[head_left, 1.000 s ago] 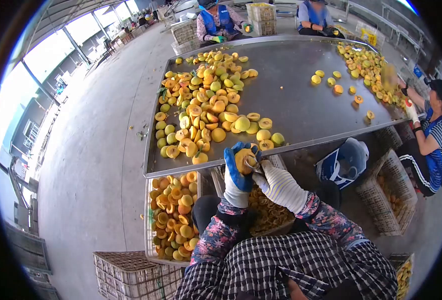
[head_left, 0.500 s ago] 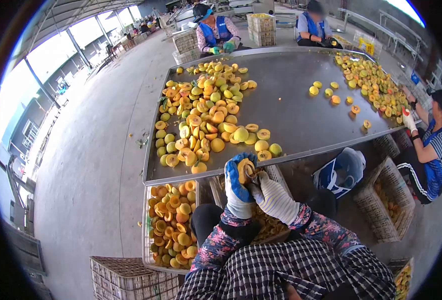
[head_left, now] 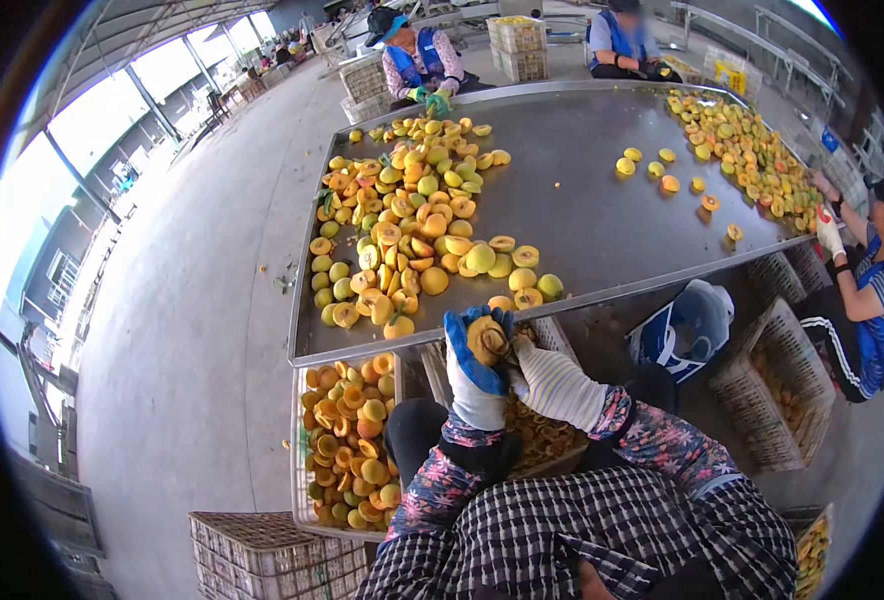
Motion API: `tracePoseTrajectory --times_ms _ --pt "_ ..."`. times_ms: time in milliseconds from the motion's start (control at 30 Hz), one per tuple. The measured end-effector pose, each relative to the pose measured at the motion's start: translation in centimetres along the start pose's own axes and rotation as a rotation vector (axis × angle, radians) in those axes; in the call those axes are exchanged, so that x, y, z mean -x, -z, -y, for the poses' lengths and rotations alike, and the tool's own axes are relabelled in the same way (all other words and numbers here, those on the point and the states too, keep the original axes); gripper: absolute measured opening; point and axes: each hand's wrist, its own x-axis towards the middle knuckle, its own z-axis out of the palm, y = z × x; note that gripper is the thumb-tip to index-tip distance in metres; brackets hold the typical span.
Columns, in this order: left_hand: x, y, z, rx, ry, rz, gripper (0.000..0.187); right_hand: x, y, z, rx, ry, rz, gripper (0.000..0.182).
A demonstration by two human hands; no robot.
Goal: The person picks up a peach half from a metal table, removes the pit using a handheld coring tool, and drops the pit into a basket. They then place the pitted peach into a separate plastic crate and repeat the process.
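My left hand [head_left: 470, 378], in a blue-palmed white glove, is closed around a yellow peach half [head_left: 484, 338]. My right hand [head_left: 560, 385], in a striped knit glove, closes on a small curved metal tool [head_left: 507, 352] held against the fruit; the glove hides most of the tool. Both hands are just over the near edge of a metal table [head_left: 562, 240]. Beyond them on the table lies a pile of yellow peaches [head_left: 412, 220], many of them halved. Below my hands is a crate of cut pieces [head_left: 537, 440], partly covered by my arms.
A crate of peach halves [head_left: 347, 450] stands below left, with another crate [head_left: 272, 555] nearer. To the right are a blue-and-white bucket [head_left: 682, 330] and a plastic crate [head_left: 772, 385]. Three co-workers in blue vests sit around the table, near a second peach pile [head_left: 747, 160].
The peach half has turned in my left hand, while the tool stays against it. The view has shifted slightly. The far-left co-worker's gloved hands have come over the table edge.
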Motion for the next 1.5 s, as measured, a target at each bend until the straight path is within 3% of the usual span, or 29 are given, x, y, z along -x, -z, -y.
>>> tracePoseTrajectory --times_ms 100,167,300,400,567,667,800,933,1033,1167,1200,1233,1300,1333,1400,1433,1467,1500 --pt "0.2 -1.5 -0.4 0.002 -0.034 -0.046 0.042 -0.4 0.2 0.7 -0.119 0.044 -0.133 0.041" --pt "0.3 -1.9 -0.5 0.056 -0.030 0.059 0.041 -0.8 0.8 1.8 -0.158 0.085 -0.230 0.039" --pt "0.2 -1.6 -0.5 0.056 -0.013 0.181 0.044 -0.7 0.2 1.3 -0.143 0.008 -0.169 0.040" --pt "0.8 -2.9 -0.5 -0.050 -0.031 -0.026 0.044 -0.4 1.3 1.7 -0.087 -0.069 -0.068 0.042" --pt "1.1 -2.6 -0.4 -0.086 -0.047 -0.020 0.044 0.2 0.2 0.7 -0.025 -0.026 -0.076 0.041" --pt "1.3 -2.6 -0.2 -0.159 -0.097 -0.045 0.043 0.2 0.1 1.5 -0.207 0.113 -0.209 0.039" --pt "0.9 -0.6 -0.6 -0.351 -0.059 0.122 0.043 0.4 1.5 1.2 -0.145 0.062 -0.007 0.035" --pt "0.5 0.5 -2.2 -0.278 0.238 0.173 0.041 1.3 1.2 0.4 -0.137 0.073 0.063 0.029" --pt "0.6 0.6 -2.2 -0.201 0.350 0.053 0.040 1.4 0.6 -0.6 -0.141 0.045 0.109 0.028" --pt "0.3 1.3 -1.1 -0.387 0.145 0.083 0.038 1.0 1.9 0.3 -0.074 -0.058 0.147 0.027" --pt "0.3 0.8 -1.1 -0.269 0.189 0.041 0.036 1.1 1.8 0.8 -0.096 -0.115 0.158 0.027" --pt "0.3 1.2 -1.2 -0.341 0.197 0.060 0.036 1.2 1.8 1.0 -0.116 -0.170 0.167 0.027" --pt "-0.2 1.3 -1.7 -0.480 0.205 0.107 0.036 1.7 -0.6 -1.2 -0.139 0.025 0.092 0.028" --pt "-0.3 0.6 -2.5 -0.315 0.430 -0.030 0.037 2.3 -1.9 -2.2 -0.151 0.114 0.057 0.028" --pt "-0.3 0.1 -3.2 -0.551 0.468 0.052 0.038 1.5 1.8 -0.2 -0.334 -0.170 0.365 0.031" --pt "-0.4 0.0 -3.4 -0.667 0.480 0.097 0.039 1.5 1.8 -0.3 -0.404 -0.192 0.387 0.033" --pt "-0.8 1.7 -2.9 -0.850 0.266 0.313 0.038 1.5 1.7 -0.3 -0.473 -0.215 0.408 0.035" --pt "-0.7 1.0 -3.0 -0.784 0.339 0.262 0.039 1.5 1.7 -0.4 -0.541 -0.241 0.428 0.037"
